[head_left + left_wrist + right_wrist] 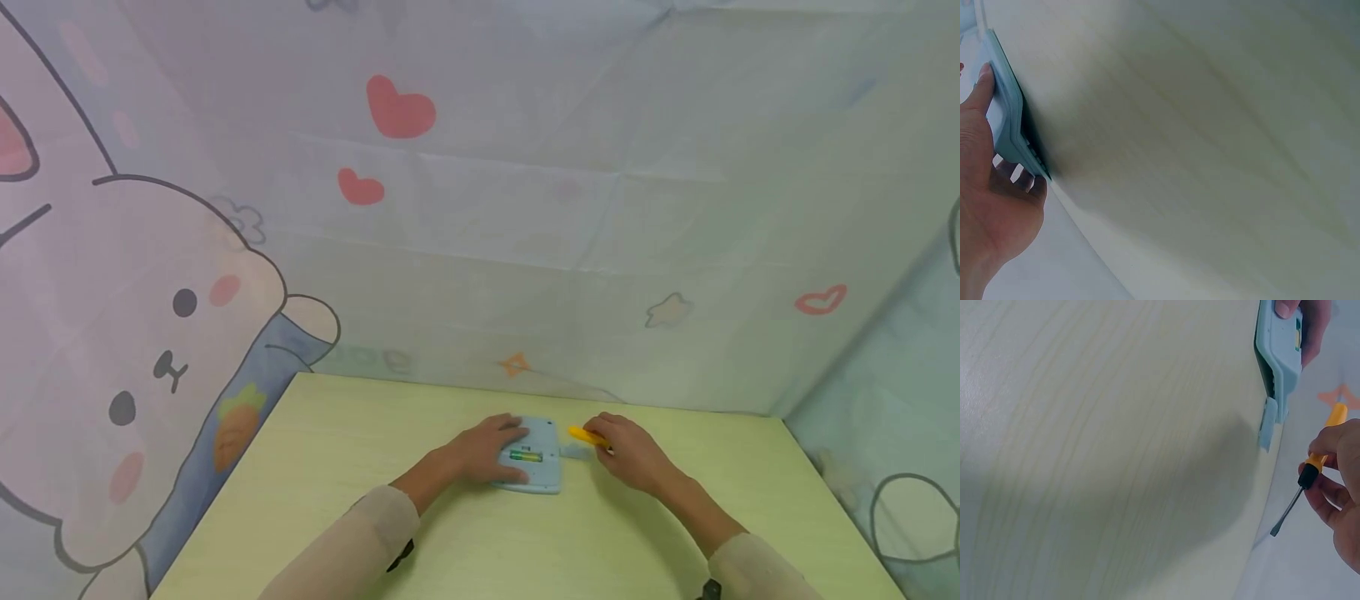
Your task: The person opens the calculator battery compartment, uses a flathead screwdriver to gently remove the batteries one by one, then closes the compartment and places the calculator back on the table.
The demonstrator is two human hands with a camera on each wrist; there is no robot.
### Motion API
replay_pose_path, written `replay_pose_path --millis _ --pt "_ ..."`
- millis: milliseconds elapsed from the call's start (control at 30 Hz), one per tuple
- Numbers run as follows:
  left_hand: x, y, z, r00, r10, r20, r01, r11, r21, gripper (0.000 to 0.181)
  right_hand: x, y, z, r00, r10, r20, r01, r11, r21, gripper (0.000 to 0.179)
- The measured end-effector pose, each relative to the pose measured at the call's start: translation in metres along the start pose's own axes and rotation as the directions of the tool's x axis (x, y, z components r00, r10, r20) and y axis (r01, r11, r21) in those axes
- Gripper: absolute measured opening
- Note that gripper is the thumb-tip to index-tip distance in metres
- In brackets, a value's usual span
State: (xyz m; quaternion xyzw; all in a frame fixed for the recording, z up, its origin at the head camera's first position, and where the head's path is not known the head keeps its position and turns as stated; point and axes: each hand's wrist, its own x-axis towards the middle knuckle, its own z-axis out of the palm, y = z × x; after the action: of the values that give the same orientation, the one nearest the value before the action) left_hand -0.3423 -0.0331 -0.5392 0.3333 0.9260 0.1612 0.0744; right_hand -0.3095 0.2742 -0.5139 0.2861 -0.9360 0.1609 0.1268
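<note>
L hand (487, 450) lies flat on the device (534, 467), a light-blue flat gadget lying back-up near the far-middle of the table (337, 500). Fingers run straight over its top w/ the thumb along the near edge; the L wrist view shows fingertips hooked lightly on the edge, so it's pinning more than gripping. Battery bay is open: one green/yellow cell (526, 456) shows in the slot. The small blue cover (576, 452) lies on the table just beside the device's right edge, touching or nearly so; can't tell which.

R hand (633, 454) sits just right of the cover, fingers curled round a screwdriver (1310, 472): yellow handle, black collar, flat blade pointing down & away from the device, not engaged w/ anything.

Judgement: cover is off and the cell exposed, so this looks like the battery step, mid-way. Whether the cell goes out or stays in, can't tell. Next move prob. needs the R hand freed of the driver, or the cover picked up & lined up over the bay, while the L hand keeps the device from sliding.
</note>
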Motion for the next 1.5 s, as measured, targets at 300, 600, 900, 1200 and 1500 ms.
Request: replay_pose_path --millis 300,600,900,1200,1500 --pt "0.001 0.001 0.002 1.000 0.006 -0.001 -0.006 1.000 0.004 0.084 -0.002 -0.008 -0.004 0.999 -0.027 0.032 0.028 0.999 -0.032 0.027" --pt "0.001 -0.001 0.000 1.000 -0.017 0.008 0.017 1.000 -0.001 0.085 0.006 -0.014 -0.012 0.998 -0.058 0.001 0.058 0.998 -0.003 0.027" --pt "0.004 -0.002 0.002 1.000 -0.015 -0.001 0.015 1.000 0.000 0.086 0.008 -0.013 -0.016 0.998 -0.055 -0.017 0.056 0.996 0.066 0.029" --pt "0.005 -0.003 0.005 1.000 -0.007 0.004 0.007 1.000 0.004 0.085 0.011 -0.018 -0.020 1.000 -0.014 -0.001 0.014 0.994 0.108 0.028" --pt "0.004 -0.005 0.004 1.000 -0.008 0.004 0.008 1.000 0.003 0.087 0.013 -0.019 -0.021 0.998 0.054 0.016 -0.056 0.973 0.225 0.029"
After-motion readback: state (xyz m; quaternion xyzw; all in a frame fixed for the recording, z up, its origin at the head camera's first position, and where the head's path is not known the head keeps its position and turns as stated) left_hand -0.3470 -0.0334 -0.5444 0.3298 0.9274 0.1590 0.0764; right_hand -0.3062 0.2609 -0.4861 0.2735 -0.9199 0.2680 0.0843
